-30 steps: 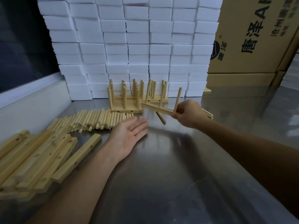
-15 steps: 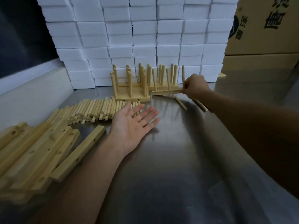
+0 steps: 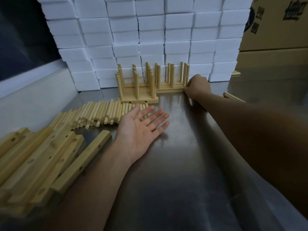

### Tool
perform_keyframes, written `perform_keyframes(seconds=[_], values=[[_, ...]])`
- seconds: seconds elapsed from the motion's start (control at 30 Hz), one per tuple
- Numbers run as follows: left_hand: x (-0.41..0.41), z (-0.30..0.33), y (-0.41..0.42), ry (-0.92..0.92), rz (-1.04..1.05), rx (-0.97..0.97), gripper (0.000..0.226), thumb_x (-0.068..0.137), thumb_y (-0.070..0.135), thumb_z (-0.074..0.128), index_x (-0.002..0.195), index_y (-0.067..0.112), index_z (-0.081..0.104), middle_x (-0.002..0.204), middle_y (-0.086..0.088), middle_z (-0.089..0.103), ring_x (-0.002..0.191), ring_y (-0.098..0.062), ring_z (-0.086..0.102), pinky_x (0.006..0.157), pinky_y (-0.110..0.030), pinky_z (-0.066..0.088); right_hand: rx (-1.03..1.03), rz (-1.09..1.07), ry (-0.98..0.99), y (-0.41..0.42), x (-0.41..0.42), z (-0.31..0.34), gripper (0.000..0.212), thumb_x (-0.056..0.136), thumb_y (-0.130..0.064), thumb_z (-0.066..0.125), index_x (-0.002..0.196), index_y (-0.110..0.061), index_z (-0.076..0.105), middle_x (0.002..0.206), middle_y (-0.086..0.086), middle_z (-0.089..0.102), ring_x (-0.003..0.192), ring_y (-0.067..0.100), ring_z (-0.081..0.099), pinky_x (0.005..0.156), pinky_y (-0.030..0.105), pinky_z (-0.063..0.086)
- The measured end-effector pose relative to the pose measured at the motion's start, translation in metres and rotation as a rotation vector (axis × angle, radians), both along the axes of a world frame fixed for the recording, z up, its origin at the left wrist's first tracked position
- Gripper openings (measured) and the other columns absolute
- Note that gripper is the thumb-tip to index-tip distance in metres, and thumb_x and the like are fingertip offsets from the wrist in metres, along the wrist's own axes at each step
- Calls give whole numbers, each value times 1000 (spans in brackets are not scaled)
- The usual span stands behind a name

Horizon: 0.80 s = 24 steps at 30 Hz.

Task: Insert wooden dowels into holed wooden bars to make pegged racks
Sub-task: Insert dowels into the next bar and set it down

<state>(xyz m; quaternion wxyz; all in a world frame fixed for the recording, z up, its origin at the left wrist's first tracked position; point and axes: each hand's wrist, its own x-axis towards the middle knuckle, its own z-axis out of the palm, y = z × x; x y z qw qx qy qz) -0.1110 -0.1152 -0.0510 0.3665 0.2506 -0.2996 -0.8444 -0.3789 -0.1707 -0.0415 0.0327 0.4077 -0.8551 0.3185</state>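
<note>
**Fingers at the rack end, next bar is over on the left**

Fingers on my right hand (image 3: 197,87) are curled in around the right end of a finished rack (image 3: 171,89), pinching it where it sits against the others near the far edge of the metal table (image 3: 191,164). Can't really see the fingertips from here, just the knuckles bunched at the bar's end. That rack runs left to right along the foot of the white foam blocks (image 3: 150,39), pegs standing up.

My left hand (image 3: 141,129) is flat and relaxed, palm up, fingers spread, holding nothing. It lies just beside the loose dowels (image 3: 100,112), with its fingertips over the nearest ones.

What matters for the next one, I reckon: the holed bars (image 3: 41,157) are piled at the table's left edge, long axes running diagonally from near-left toward far-right, and the closest single bar (image 3: 83,162) points pretty much at my left wrist. So the left hand is way nearer to both bars and dowels; the right is well apart from them. A few stray dowels (image 3: 233,97) lie toward the right edge too.
</note>
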Motion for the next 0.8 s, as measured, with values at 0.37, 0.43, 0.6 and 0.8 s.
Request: perform_keyframes(seconds=[0.37, 0.43, 0.6, 0.8], values=[[1, 3, 4, -12, -1, -29, 43, 101, 37, 46, 120, 1, 59, 97, -20, 74, 91, -34, 73, 76, -44, 61, -42, 132, 14, 51, 39, 3, 17, 92, -19, 58, 103, -14, 70, 97, 4, 70, 89, 20, 64, 83, 39, 55], [2, 5, 6, -15, -2, -31, 42, 101, 36, 47, 121, 1, 59, 95, -19, 74, 89, -33, 74, 75, -42, 61, -137, 191, -6, 69, 61, -4, 13, 93, -19, 60, 101, -15, 70, 92, 0, 69, 83, 14, 64, 80, 33, 56], [4, 10, 11, -85, 11, -59, 36, 99, 29, 52, 118, 0, 62, 99, -20, 71, 88, -33, 73, 76, -41, 60, -296, 292, -175, 103, 103, -19, 8, 94, -19, 62, 93, -23, 68, 80, -13, 62, 76, 1, 60, 69, 15, 45], [29, 42, -3, -796, 6, -742, 13, 97, 18, 58, 97, 11, 68, 82, -9, 69, 59, -15, 65, 51, -26, 50, -448, 224, -445, 118, 100, -19, 13, 93, -16, 61, 86, -22, 71, 74, -7, 68, 68, 6, 64, 61, 18, 49]])
